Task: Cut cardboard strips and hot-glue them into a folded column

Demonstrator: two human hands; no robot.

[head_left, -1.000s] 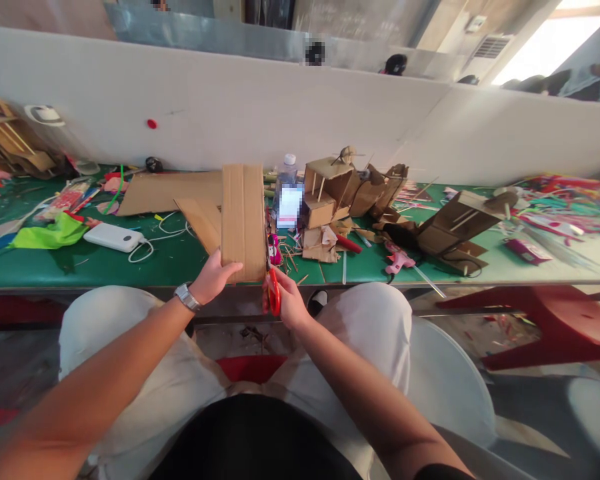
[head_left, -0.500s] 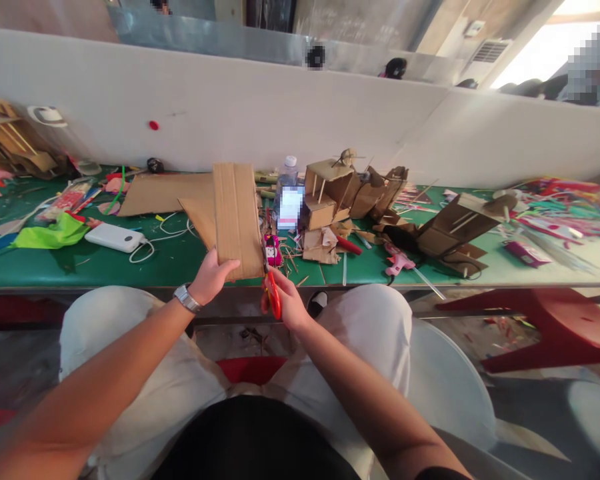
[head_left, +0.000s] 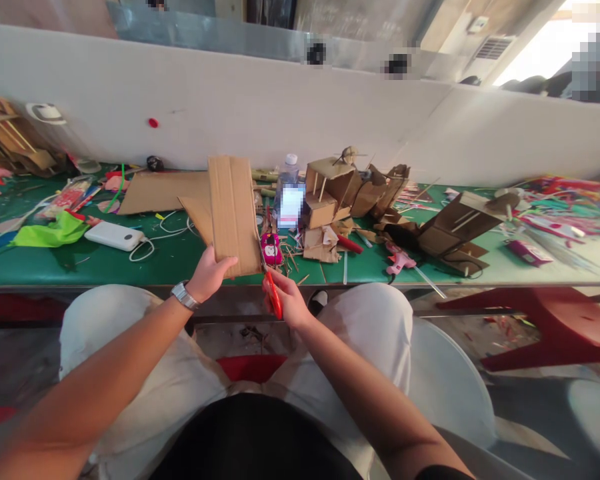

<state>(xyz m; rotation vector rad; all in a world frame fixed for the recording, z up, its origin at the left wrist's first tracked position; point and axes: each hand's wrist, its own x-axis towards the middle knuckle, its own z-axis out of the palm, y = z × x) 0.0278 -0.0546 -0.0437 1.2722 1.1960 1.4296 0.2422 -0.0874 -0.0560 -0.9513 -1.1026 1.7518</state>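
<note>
- While the green counter (head_left: pixel 100 267) spans the view, the cardboard strip (head_left: pixel 234 213) is over its near edge, long axis running away from the person, far end leaning slightly left.
- Left hand (head_left: pixel 210 275): closed on the strip's near left corner, thumb on top.
- Right hand (head_left: pixel 289 301): curled around the red handles of the scissors (head_left: pixel 274 296).
- Scissors: at the strip's right edge, blades pointing away and slightly left; their opening is unclear.

Seemingly a craft workshop: cardboard models (head_left: pixel 325 187), glue gun (head_left: pixel 399 260), scraps.
</note>
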